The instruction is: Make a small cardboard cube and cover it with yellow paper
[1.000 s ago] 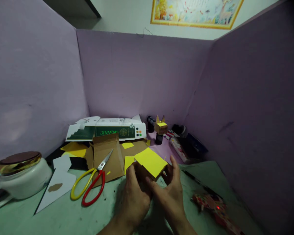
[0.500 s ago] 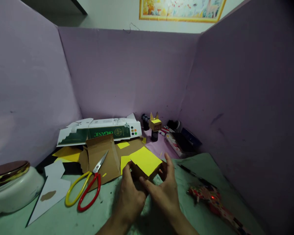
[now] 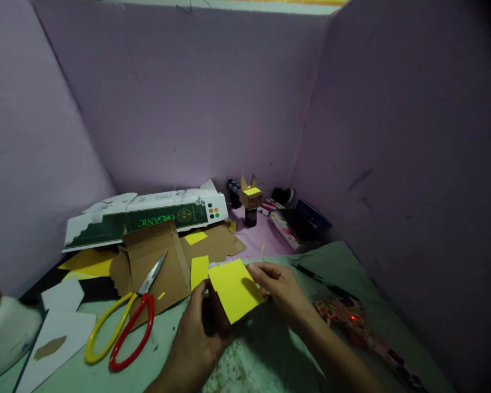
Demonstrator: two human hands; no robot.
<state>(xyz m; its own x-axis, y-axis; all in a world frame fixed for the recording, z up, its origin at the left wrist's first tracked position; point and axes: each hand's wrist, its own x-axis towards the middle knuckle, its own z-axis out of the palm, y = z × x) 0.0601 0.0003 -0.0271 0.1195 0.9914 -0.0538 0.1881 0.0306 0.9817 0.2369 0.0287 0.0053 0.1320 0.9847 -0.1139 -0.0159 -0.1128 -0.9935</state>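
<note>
Low over the front of the table I hold a small brown cardboard box with a square of yellow paper (image 3: 235, 289) on its top. My left hand (image 3: 200, 330) wraps round the box's left side, thumb up along its edge. At the far right corner, the fingers and thumb of my right hand (image 3: 276, 281) grip the edge of the paper-topped box; the fingertips are partly hidden. Left of my hands lie scissors (image 3: 133, 319) with one yellow and one red handle, blades resting on a brown cardboard sheet (image 3: 157, 245). Beyond the box lies a yellow paper strip (image 3: 199, 270).
A cardboard animal head (image 3: 251, 199) stands on a black cylinder at the back. A flattened white-and-green carton (image 3: 175, 215) lies behind the cardboard. White paper pieces (image 3: 61, 327) and a white pot (image 3: 10, 333) are left. A pen (image 3: 325, 281) and a patterned glue gun (image 3: 352, 322) lie right.
The view has dipped downward. My right hand has moved from the box's near side to its far right corner, and the yellow top has turned and tilted toward me.
</note>
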